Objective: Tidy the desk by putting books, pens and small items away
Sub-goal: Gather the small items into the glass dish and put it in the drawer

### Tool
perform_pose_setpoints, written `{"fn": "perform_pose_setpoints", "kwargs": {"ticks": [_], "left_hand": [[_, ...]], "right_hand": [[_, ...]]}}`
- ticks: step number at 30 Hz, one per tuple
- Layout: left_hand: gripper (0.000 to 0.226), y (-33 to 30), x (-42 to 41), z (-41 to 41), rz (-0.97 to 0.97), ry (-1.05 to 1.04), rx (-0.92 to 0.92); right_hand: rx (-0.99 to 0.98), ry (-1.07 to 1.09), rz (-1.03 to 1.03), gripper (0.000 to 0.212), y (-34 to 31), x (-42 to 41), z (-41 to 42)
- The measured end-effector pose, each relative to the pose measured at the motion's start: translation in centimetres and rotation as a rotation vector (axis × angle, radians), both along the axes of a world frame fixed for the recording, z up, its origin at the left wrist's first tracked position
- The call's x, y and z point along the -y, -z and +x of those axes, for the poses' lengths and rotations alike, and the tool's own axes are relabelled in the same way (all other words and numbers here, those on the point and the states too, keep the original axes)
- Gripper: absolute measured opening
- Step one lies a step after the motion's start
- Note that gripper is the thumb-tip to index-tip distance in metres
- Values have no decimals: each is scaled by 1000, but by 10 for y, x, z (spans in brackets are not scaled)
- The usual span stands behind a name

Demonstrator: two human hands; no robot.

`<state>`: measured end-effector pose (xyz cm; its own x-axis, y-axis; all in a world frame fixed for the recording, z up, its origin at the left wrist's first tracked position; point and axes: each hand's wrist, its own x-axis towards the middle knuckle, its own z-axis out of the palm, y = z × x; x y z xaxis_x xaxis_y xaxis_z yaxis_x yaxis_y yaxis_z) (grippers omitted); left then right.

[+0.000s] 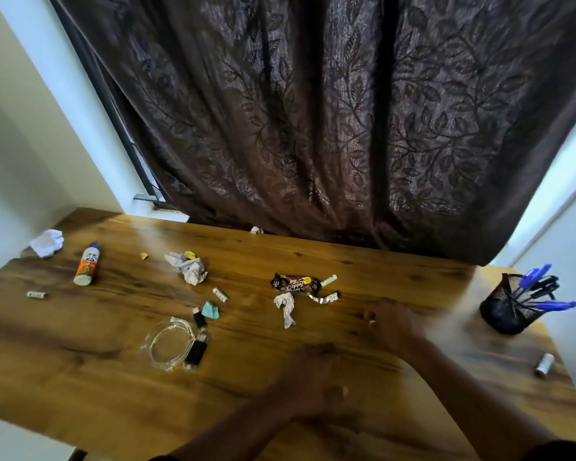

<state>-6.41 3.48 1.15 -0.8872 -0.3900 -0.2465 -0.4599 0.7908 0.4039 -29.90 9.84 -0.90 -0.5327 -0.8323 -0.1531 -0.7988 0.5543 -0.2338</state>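
A: How much of the tidying is judged to be done?

B: Only a part. Nearest to the camera, the left hand [308,380] is seen low over the table [80,377], blurred, with the fingers curled. Whether something is held inside cannot be told. The right hand [391,322] is reached a little further, palm down; a small pale spot is seen at its fingertips, but it cannot be said if this is an object being held.

A: And what is left on the table?

B: Much. Beside the left hand, a clear glass dish [167,342] is seen with two small black devices [197,351] at its edge. At the right side, a small grey cylinder [543,363] lies alone. Further, a white crumpled tissue [286,307], a dark biscuit wrapper [295,283] and a silver foil piece [326,297] are lying close together. More crumpled paper [189,267] and a glue bottle [86,264] on its side are found to the left, and another white wad [47,242] near the far left corner.

A: Is something already put away?

B: The blue pens [542,287] are standing in the black mesh holder [507,311] at the right, so this part is judged as finished. No books are visible. The litter and small items are not yet collected.
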Motion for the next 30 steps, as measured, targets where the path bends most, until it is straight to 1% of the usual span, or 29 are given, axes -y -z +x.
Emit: {"fn": "perform_pose_setpoints", "kwargs": {"ticks": [1, 3, 4, 5, 7, 8, 9, 10, 12, 13, 15, 16, 19, 21, 23, 25, 30], "left_hand": [[64, 3, 3, 2, 107, -78, -48], [47, 9, 10, -1, 392, -314, -167], [37, 8, 15, -4, 572, -462, -226], [33, 6, 21, -7, 794, -619, -292], [46, 2, 34, -13, 1270, -920, -410], [54, -4, 38, -13, 1451, -1016, -460], [59, -8, 42, -11, 1576, -1067, -497], [61, -11, 46, -9, 1657, -1088, -522], [56, -15, 50, -2, 1752, -1117, -562], [51, -16, 54, 2, 1769, -1131, -561], [42, -17, 61, 11, 1796, -1149, -542], [41, -16, 65, 16, 1808, -1156, -532], [47, -15, 77, 36, 1806, -1148, -490], [50, -13, 86, 50, 1791, -1140, -489], [49, -11, 94, 60, 1774, -1122, -493], [47, -8, 103, 69, 1777, -1126, -498], [52, -8, 116, 80, 1787, -1121, -444]], "right_hand": [[61, 38, -17, 13, -3, 2, 4], [276, 148, -94, 12, -10, 10, 17], [385, 192, -153, 16, -15, 16, 27], [466, 213, -209, 20, -21, 21, 38], [543, 186, -286, 24, -31, 30, 61], [571, 153, -295, 23, -36, 34, 73], [606, 113, -302, 20, -41, 38, 84], [634, 75, -317, 15, -45, 42, 93], [645, 30, -368, 6, -50, 51, 102], [593, 28, -416, 3, -52, 58, 100], [441, 45, -475, 8, -51, 73, 87], [378, 70, -468, 10, -49, 81, 78], [205, 134, -370, 20, -30, 104, 42], [152, 136, -269, 33, -16, 116, 23], [94, 114, -181, 44, -8, 126, 9], [95, 108, -147, 43, -3, 134, 3], [18, 71, -47, 26, 7, 146, 2]]}}
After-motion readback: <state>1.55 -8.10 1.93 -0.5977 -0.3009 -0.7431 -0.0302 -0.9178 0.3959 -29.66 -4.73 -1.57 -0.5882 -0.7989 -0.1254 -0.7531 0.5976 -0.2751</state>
